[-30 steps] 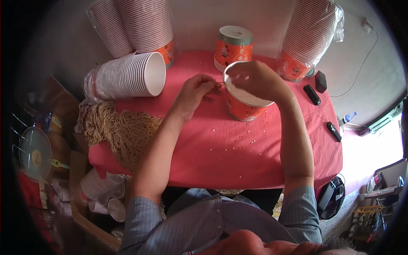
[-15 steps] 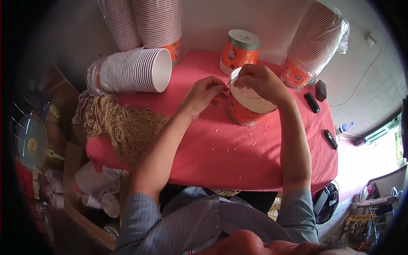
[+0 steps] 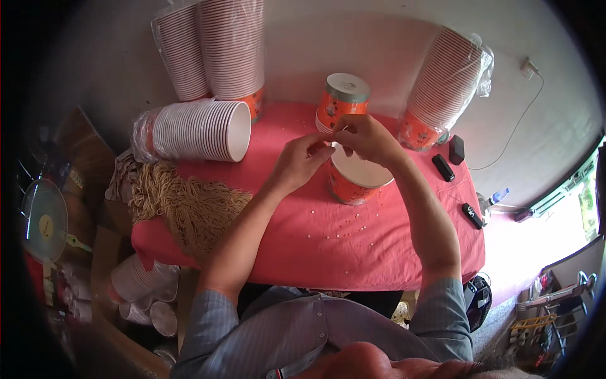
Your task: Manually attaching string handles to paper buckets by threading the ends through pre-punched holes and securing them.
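Observation:
An orange printed paper bucket [image 3: 355, 191] with a pale inside stands upright on the red-covered table, its open mouth up. Over its far left rim my two hands come together. My left hand [image 3: 297, 165] pinches with thumb and forefinger, where a small pale end of thin cord [image 3: 332, 144] shows. From the right, my right hand [image 3: 369, 140] bends over the rim, fingertips pinched close to the left ones. Most of the cord between them is hidden by the fingers. A heap of tan cords [image 3: 183, 205] lies by my left forearm.
Small beads [image 3: 344, 236] are scattered on the red cloth [image 3: 303, 265]. A nested stack of white buckets [image 3: 196, 131] lies at left. Wrapped stacks stand at back left and right [image 3: 442, 88]. Behind my hands is an upturned bucket [image 3: 344, 96]. Black devices [image 3: 443, 168] lie at right.
My hands have drawn together at the bucket's left rim, the right one moving left to meet the left. The whole view has shifted, so the table sits lower in the picture.

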`<act>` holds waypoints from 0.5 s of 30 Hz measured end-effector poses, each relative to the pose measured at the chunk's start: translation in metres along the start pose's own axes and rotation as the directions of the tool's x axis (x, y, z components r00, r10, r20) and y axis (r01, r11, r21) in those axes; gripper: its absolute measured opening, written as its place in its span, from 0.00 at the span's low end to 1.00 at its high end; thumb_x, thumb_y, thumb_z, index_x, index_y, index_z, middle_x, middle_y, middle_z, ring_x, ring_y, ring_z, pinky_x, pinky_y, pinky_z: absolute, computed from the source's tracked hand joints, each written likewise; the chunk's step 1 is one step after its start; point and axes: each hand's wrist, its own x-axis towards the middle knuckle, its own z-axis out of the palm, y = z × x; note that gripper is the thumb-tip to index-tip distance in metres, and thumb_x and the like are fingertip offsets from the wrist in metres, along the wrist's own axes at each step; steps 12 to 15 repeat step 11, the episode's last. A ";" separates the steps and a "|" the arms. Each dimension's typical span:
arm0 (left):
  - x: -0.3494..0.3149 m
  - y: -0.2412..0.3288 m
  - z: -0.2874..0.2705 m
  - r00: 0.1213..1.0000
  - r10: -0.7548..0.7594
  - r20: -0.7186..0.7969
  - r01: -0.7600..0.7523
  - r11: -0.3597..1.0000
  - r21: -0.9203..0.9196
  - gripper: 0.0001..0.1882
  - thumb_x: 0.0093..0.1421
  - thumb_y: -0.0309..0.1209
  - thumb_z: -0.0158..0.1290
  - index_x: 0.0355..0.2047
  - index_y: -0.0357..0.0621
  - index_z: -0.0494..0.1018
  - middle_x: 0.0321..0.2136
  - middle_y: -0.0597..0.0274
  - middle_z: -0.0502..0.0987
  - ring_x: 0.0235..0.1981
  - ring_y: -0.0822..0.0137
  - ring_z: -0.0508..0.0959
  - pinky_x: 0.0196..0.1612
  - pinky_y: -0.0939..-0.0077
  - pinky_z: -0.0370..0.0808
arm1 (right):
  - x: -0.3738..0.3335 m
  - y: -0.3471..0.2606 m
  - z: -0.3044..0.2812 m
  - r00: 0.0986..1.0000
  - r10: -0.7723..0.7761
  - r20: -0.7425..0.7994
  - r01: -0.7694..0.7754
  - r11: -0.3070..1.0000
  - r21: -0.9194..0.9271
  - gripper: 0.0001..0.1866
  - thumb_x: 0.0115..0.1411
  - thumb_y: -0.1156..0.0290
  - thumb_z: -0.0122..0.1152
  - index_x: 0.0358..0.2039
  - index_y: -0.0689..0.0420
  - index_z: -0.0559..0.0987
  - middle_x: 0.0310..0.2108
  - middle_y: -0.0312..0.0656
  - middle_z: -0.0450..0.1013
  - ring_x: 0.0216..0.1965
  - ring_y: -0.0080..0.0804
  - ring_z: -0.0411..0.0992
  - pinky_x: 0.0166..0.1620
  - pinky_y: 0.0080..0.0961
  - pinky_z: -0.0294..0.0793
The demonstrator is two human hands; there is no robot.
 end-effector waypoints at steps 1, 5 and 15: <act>0.002 0.000 0.000 1.000 0.004 0.000 -0.004 1.000 0.000 0.17 0.73 0.32 0.61 0.58 0.38 0.80 0.38 0.57 0.86 0.39 0.69 0.85 0.47 0.69 0.82 | 0.002 -0.003 0.000 1.000 -0.002 -0.002 0.002 1.000 -0.002 0.09 0.68 0.65 0.63 0.38 0.57 0.82 0.22 0.32 0.75 0.20 0.16 0.67 0.24 0.22 0.66; 0.002 -0.011 -0.002 0.999 0.025 -0.028 -0.028 0.995 -0.095 0.14 0.74 0.32 0.61 0.54 0.36 0.83 0.40 0.61 0.87 0.41 0.73 0.84 0.48 0.74 0.81 | 0.006 -0.015 -0.001 1.000 -0.019 0.023 0.020 0.999 -0.044 0.08 0.67 0.66 0.62 0.38 0.57 0.83 0.23 0.33 0.77 0.22 0.17 0.70 0.26 0.21 0.68; -0.002 -0.030 -0.005 0.999 0.034 -0.019 -0.037 0.980 -0.197 0.15 0.74 0.32 0.62 0.56 0.37 0.83 0.42 0.63 0.87 0.44 0.76 0.82 0.51 0.77 0.80 | 0.014 -0.001 0.003 0.994 -0.100 0.051 0.103 0.994 -0.047 0.06 0.65 0.69 0.64 0.39 0.55 0.84 0.26 0.34 0.79 0.27 0.21 0.77 0.33 0.23 0.76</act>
